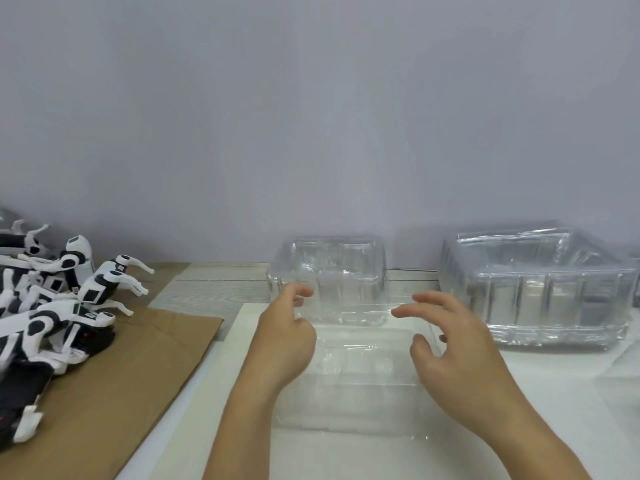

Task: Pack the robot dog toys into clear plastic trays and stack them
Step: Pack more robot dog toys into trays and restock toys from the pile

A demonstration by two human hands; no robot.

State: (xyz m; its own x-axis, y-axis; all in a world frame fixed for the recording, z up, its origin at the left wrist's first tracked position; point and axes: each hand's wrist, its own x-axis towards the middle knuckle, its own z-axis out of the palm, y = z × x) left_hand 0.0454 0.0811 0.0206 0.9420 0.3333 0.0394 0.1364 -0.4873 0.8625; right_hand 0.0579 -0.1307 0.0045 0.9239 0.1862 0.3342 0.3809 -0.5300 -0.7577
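A clear plastic tray [353, 382] lies flat on the white sheet in front of me. Behind it a second clear tray part [329, 271] stands upright by the wall. My left hand [284, 337] is at the left edge of these trays, its fingertips touching the upright part at its lower left. My right hand [450, 341] hovers over the flat tray's right side with its fingers spread and relaxed, holding nothing. A pile of black-and-white robot dog toys [52, 306] lies at the far left on brown cardboard [121, 375].
A stack of clear trays [540, 289] stands at the right near the wall. A white sheet [329, 455] covers the wooden table under my hands. The grey wall runs close behind everything.
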